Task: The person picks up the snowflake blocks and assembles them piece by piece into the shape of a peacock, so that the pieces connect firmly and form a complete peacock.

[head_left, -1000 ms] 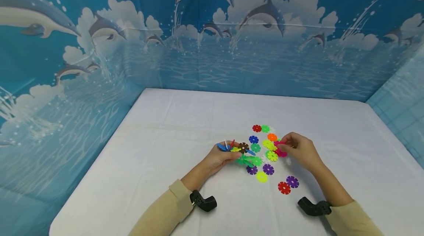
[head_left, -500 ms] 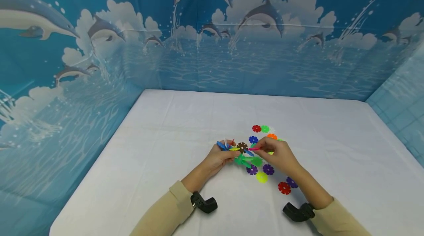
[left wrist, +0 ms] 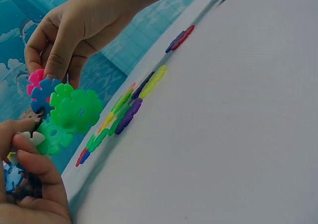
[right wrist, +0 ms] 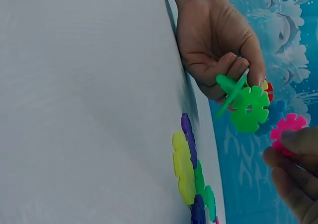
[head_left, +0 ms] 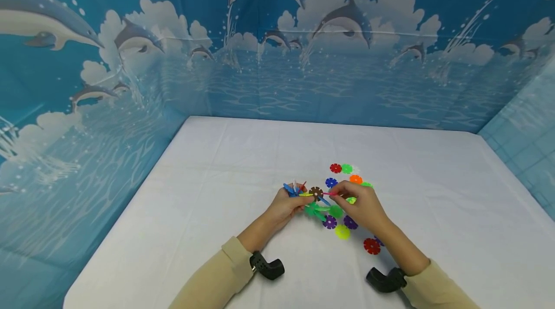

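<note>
My left hand [head_left: 282, 208] grips a cluster of interlocked plastic snowflake discs above the table. Blue, white, red, yellow, brown and green pieces make it up; the brown disc [head_left: 316, 194] faces the head camera, and a green disc [right wrist: 250, 110] stands out in the right wrist view. Between thumb and fingers, my right hand [head_left: 364, 204] pinches a pink snowflake disc [right wrist: 294, 121]. That pink disc is at the cluster's right side, by a blue disc [left wrist: 43, 96]; whether their slots are joined I cannot tell. Fingers hide part of the cluster.
Loose discs lie flat on the white table [head_left: 243, 154], under and beyond the hands. Among them are a red disc [head_left: 336, 168], an orange disc [head_left: 356, 179], a yellow disc [head_left: 342, 232] and another red disc [head_left: 371, 246]. A dolphin-print curtain [head_left: 277, 82] borders the table.
My right hand has taken the pink disc from the right side of the loose discs and moved left with it to the cluster. The left hand has hardly moved.
</note>
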Demonstrator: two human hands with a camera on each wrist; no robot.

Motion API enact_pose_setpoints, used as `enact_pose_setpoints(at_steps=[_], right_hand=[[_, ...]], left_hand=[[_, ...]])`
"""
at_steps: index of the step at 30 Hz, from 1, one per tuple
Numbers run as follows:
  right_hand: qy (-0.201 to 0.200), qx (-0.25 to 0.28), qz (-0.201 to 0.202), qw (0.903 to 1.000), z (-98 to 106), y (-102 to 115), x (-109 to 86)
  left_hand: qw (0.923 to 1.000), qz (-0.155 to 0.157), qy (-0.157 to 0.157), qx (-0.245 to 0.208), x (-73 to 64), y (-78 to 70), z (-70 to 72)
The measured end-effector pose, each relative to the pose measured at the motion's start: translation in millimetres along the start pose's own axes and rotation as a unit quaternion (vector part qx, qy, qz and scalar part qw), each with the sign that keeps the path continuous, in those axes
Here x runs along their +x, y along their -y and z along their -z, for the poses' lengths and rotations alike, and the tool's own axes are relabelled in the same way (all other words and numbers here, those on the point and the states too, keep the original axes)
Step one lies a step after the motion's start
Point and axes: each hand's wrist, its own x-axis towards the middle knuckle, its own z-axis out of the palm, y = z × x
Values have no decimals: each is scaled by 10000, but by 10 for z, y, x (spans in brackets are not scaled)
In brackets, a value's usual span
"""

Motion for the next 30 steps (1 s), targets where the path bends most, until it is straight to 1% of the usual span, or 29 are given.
enact_pose_setpoints(at_steps=[8,17,20,27,30], right_hand=[[-10,-2,-25,10000,-31,-10,-20],[-130,17,410,9991,-55,-31,-19],[-133,-58,439,9989,-55,-34,-23],[-183,-426,512,9976,-68,-38,-37],[-230,-425,554,9973,-71,-30,-38]], left_hand=[[9998,46,-24,203,-4,2,8],[9998,33,-138,123,8,5,-1],[9998,29,-140,99,7,6,-4],[9998,52,-111,129,-5,0,-6],[9999,43,-93,99,-4,1,-6]])
